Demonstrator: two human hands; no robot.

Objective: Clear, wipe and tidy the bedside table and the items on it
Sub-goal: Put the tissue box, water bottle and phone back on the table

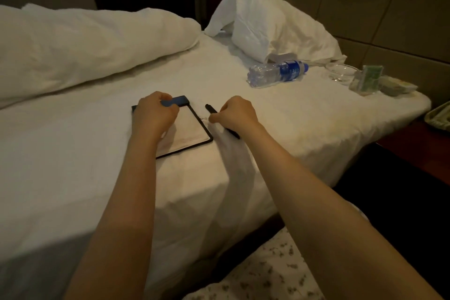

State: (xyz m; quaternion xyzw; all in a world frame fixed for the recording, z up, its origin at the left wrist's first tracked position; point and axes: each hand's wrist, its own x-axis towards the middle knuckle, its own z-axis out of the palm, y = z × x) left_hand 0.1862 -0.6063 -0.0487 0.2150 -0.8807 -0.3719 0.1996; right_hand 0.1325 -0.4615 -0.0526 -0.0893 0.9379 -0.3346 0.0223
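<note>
Floral fabric (pixel 267 273) lies lowest, cut off at btm edge. Both forearms reach over bed (pixel 73 153). Left hand (pixel 155 112) grips dark clip of black-edged notepad (pixel 192 129), covering its upper left part. Right hand (pixel 236 114) is curled over black pen (pixel 211 109) w/ fingers pinched; pen's middle hidden. Bottle (pixel 277 73), glass dish (pixel 342 72) lie farther right; bedside table (pixel 414 143) is dim, barely readable.

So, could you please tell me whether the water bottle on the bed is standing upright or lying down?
Lying down: the water bottle rests on its side on the bed sheet, cap end towards the glass dish.
</note>
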